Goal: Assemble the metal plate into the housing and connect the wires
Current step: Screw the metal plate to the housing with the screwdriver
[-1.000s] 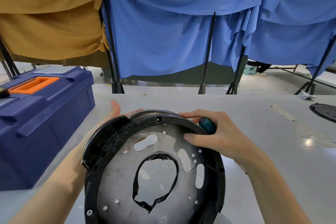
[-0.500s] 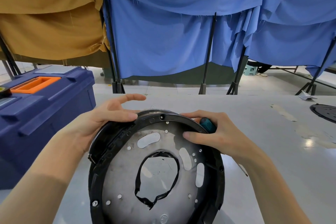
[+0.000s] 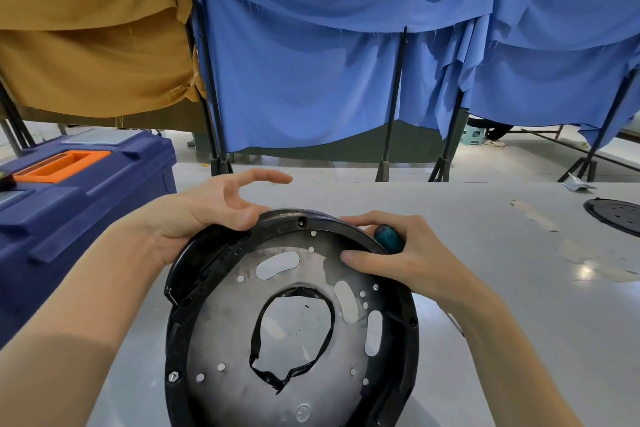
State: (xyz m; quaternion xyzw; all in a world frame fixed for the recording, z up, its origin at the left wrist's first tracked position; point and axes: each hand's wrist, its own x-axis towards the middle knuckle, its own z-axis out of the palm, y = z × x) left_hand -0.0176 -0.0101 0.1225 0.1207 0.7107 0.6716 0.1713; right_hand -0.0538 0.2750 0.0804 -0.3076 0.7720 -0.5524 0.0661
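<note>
- The black round housing [image 3: 194, 270] was on the grey bench [image 3: 519, 305], close in front of the person. Its far edge looked raised.
- The metal plate [image 3: 221, 322] was sitting inside the housing. It had small holes and long slots, and black edging [image 3: 273, 381] ran round its large middle opening.
- The left hand [image 3: 207, 208] rested on the far-left rim of the housing, with the thumb on the rim. Its grip was loose: the fingers were spread in the air and held nothing.
- The right hand [image 3: 408, 263] was at the far-right rim. Its grip was closed round a teal tool handle [image 3: 389, 239], and the thumb pressed on the edge of the plate. The rest of the tool was hidden from me.
- A dark blue toolbox [image 3: 86, 191] with an orange handle [image 3: 62, 163] stood on the bench at the left.
- Another black disc [image 3: 616, 215] lay far to the right on the bench.
- Blue cloth [image 3: 311, 80] and brown cloth [image 3: 86, 45] hung on stands behind the bench.
</note>
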